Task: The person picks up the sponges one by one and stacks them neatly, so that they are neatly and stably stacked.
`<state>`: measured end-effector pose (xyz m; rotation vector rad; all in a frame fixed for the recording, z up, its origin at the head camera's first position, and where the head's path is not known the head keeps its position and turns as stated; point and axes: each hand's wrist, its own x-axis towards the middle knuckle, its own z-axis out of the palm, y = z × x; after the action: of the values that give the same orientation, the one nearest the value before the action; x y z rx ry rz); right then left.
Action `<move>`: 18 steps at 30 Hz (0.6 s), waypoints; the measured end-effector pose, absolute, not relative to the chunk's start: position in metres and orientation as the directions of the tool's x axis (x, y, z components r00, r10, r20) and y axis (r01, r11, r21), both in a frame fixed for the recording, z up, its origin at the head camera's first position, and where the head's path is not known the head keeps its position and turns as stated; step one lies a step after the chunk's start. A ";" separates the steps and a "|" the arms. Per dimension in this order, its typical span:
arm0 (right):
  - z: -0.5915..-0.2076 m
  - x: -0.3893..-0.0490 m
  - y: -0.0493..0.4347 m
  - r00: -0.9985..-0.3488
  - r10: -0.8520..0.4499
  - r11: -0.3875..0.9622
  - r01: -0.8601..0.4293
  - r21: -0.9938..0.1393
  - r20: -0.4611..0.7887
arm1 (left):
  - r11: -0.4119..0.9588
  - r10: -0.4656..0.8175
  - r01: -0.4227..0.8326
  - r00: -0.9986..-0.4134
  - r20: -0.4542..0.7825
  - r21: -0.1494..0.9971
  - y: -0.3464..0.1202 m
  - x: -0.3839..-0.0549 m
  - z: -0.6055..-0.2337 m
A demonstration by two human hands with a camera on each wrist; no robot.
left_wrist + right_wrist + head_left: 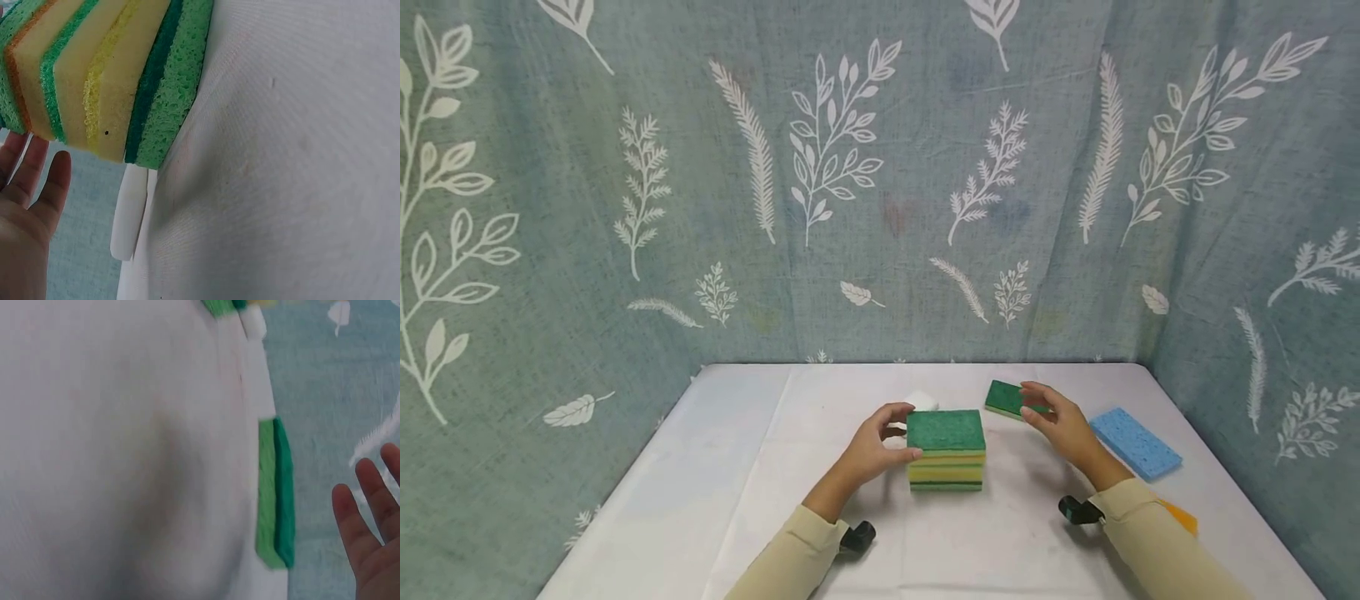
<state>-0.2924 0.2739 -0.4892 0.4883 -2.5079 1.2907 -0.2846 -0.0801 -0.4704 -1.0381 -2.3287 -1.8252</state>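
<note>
A stack of sponges (946,467) in green, yellow and cream layers stands upright mid-table, topped by a dark green scouring face (945,431). My left hand (880,442) holds the stack's left end near the top, thumb at the front and fingers toward the back. From the left wrist, the layers of the stack (112,75) show side-on, with fingertips (59,164) beside the upper ones. My right hand (1060,423), fingers loosely bent, overlaps a single green sponge (1003,397) lying behind it. The right wrist view has that sponge (275,494) apart from the hand (375,519).
A blue sponge (1137,443) lies right of my right forearm, and an orange piece (1180,517) peeks out from behind the sleeve. Behind the stack is a white object (922,399), partly hidden. Leaf-patterned cloth (880,208) surrounds the white table (790,467) at the back and sides.
</note>
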 end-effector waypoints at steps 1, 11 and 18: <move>-0.487 -0.295 0.277 -0.908 -0.165 0.556 -0.407 -0.725 0.384 | 0.103 0.486 0.494 -0.782 0.390 0.863 -0.080 -0.285 -0.471; -0.479 -0.310 0.297 -0.928 -0.132 0.649 -0.347 -0.677 0.349 | 0.113 0.478 0.473 -0.797 0.369 0.874 -0.082 -0.281 -0.472; -0.482 -0.320 0.299 -0.948 -0.146 0.698 -0.302 -0.649 0.283 | 0.116 0.485 0.465 -0.798 0.359 0.878 -0.082 -0.282 -0.471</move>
<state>-0.3204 0.2993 -0.4819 0.3604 -2.6974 1.0868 -0.2822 -0.0819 -0.4707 -1.0044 -2.3589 -1.8446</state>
